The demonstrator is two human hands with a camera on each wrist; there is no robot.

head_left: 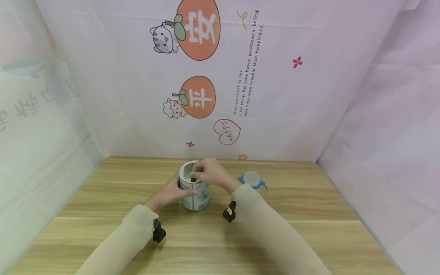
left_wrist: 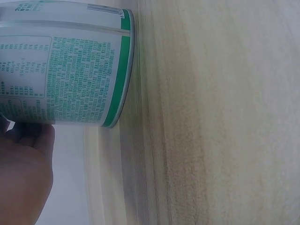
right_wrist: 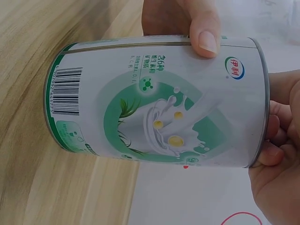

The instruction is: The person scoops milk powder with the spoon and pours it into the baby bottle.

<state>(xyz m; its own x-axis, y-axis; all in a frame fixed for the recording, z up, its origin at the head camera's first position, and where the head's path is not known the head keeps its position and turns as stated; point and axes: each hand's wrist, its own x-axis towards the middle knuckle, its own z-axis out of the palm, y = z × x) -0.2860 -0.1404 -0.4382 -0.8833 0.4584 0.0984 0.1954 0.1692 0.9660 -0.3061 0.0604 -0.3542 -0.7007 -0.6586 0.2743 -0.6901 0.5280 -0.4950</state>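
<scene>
A white and green milk powder can (head_left: 201, 198) stands upright on the table with its top open. My left hand (head_left: 170, 194) grips it from the left, thumb across the front; in the right wrist view that thumb (right_wrist: 206, 43) presses the can's side (right_wrist: 164, 108). Over the mouth of the can, my right hand (head_left: 211, 172) has its fingers curled and pinches a small dark object (head_left: 194, 179). The rest of that object is hidden by the hand and the rim. The left wrist view shows the printed side of the can (left_wrist: 79, 70) and part of the left hand (left_wrist: 23, 173).
A clear cup with blue handles (head_left: 252, 179) stands to the right of the can, partly behind my right forearm. The wooden table (head_left: 192, 244) meets printed white cloth (head_left: 282, 126) at the back and sides. Each wrist bears a small black camera (head_left: 159, 231).
</scene>
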